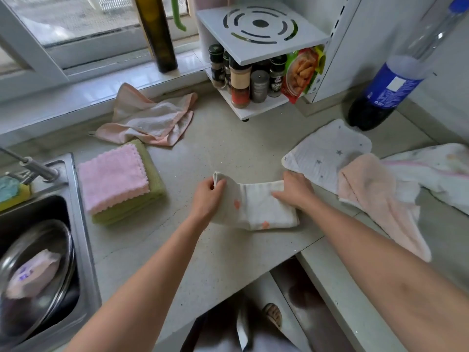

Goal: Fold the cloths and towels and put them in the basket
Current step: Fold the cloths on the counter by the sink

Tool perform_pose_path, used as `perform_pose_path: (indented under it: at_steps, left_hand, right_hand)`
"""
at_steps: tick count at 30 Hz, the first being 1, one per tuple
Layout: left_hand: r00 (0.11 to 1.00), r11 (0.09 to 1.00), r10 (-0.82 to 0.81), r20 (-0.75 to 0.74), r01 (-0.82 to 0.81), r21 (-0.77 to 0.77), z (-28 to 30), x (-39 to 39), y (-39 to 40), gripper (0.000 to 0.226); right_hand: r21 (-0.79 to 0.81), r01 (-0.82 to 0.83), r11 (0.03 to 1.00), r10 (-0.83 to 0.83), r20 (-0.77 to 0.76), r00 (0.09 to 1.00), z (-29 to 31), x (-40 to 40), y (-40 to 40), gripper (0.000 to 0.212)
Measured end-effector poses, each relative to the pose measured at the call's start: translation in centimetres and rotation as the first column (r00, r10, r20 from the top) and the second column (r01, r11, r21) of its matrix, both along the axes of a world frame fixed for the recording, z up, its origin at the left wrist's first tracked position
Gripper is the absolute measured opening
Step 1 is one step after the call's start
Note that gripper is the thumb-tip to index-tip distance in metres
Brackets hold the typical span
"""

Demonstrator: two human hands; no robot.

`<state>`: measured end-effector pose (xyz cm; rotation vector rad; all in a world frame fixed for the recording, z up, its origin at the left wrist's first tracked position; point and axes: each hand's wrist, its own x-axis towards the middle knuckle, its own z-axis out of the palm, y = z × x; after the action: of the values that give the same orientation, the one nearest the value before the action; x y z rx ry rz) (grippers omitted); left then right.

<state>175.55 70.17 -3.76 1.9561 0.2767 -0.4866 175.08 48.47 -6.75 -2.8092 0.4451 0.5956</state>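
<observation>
A white cloth with orange spots [256, 208] lies partly folded on the counter in front of me. My left hand [206, 195] pinches its raised left end. My right hand [294, 190] rests on its right end, fingers curled over the edge. To the left sits a folded stack, a pink cloth [113, 179] on top of green ones [154, 174]. A crumpled peach towel [149, 120] lies near the windowsill. On the right lie a white star-print cloth [327, 153], a peach towel [380, 199] and a white towel with pink trim [441, 171]. No basket is in view.
A steel sink [73, 224] at the left holds a metal bowl [38, 275]. A white spice rack [256, 72] with jars stands at the back, a dark bottle [157, 34] on the sill, a blue-labelled soda bottle [385, 90] at the right. The counter edge [253, 275] runs below my arms.
</observation>
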Motion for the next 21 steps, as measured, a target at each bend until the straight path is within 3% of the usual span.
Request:
perform_pose_path:
  at_steps: [1,4,7,9,15,21]
  left_hand:
    - [0.999,1.000,-0.024,0.038,0.023,0.019,0.2,-0.1,-0.2,0.028]
    - [0.995,0.998,-0.068,0.076,0.066,0.023,1.0,-0.5,-0.6,0.036]
    - [0.989,0.995,-0.094,0.115,0.096,-0.015,2.1,-0.9,-1.1,0.029]
    - [0.984,0.991,-0.094,0.149,0.107,-0.079,3.0,-1.1,-1.7,0.022]
    - [0.995,0.920,-0.055,0.083,0.083,-0.382,5.5,-2.0,-4.0,0.017]
    - [0.999,0.882,-0.012,0.040,0.029,-0.471,6.6,-1.7,-4.6,0.019]
  right_hand:
    - [0.037,0.036,0.999,-0.035,-0.025,0.999,0.4,0.1,0.1,0.027]
    - [0.239,0.167,0.957,-0.152,-0.080,0.985,1.5,0.0,0.2,0.027]
    - [0.585,0.309,0.750,-0.358,-0.035,0.933,3.6,-0.5,0.6,0.010]
    - [0.711,0.280,0.646,-0.418,0.022,0.908,5.6,-1.0,1.3,0.009]
    - [0.782,0.134,0.609,-0.436,0.189,0.880,8.4,-2.3,3.4,0.017]
    - [0.665,0.020,0.747,-0.440,0.472,0.764,9.8,-3.3,3.7,0.014]
